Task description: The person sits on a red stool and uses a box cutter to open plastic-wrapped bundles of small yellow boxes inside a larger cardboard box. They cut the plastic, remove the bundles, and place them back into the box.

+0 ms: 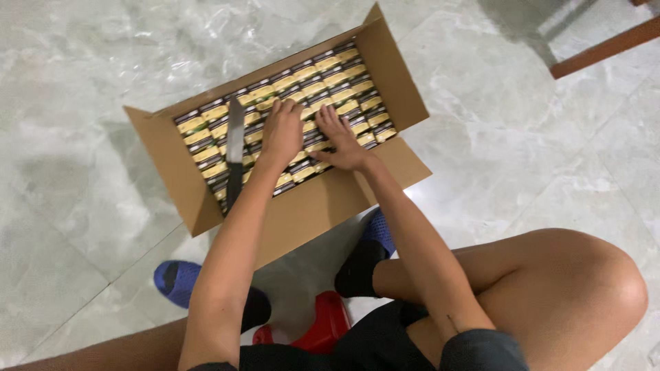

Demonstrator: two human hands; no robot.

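Head view, step: I judged I was at the start of unpacking, both hands down on the packs [323,82] inside the open box [172,161], none lifted out yet.
Left hand [282,130]: it lay palm down on the middle rows, fingers curled at the far edge of a pack; gripping nothing that I could see.
Right hand [342,141]: fingers spread wide and flat on the packs just beside my left, holding nothing.
Packs: packed tight in the box on the floor [515,137], standing in close rows, yellow and dark.
Knife [235,148]: it lay loose across the packs, left of my left hand, near but apart.
Next move: I judged it called for prising one pack loose by its edges, clear of the blade.
Counts: one box, one knife, two hands; rows of packs too many and too covered to count exactly.
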